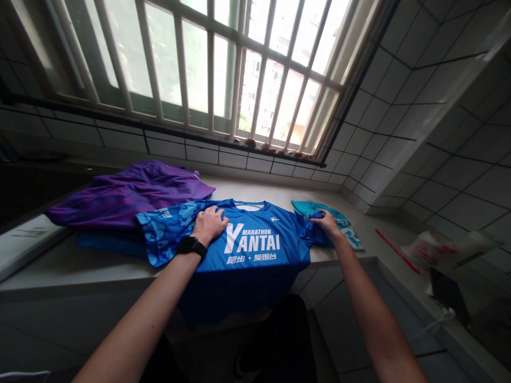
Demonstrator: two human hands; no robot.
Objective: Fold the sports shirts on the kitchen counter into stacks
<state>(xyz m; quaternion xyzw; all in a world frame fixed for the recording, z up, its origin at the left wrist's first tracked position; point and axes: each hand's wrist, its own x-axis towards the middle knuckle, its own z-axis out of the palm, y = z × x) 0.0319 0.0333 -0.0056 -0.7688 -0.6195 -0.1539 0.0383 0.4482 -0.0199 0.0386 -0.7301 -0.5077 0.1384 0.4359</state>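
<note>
A blue T-shirt (255, 218) with white "Marathon Yantai" lettering lies face up on the counter, its lower part hanging over the front edge. My left hand (209, 224), below a black watch, rests flat on the shirt near its left shoulder, fingers stretched out. At the other side, my right hand (328, 222) pinches the bunched right sleeve between thumb and fingers. The left sleeve is spread out flat. Just behind my right hand lies a folded teal garment (343, 218), partly covered by the sleeve.
Purple clothing (136, 194) is piled at the left, with blue cloth (107, 243) beneath it. A white box-like object (27, 242) sits at the far left. To the right are a red strip (397, 251) and a plastic bag (429, 249). A barred window (207, 69) rises behind the counter.
</note>
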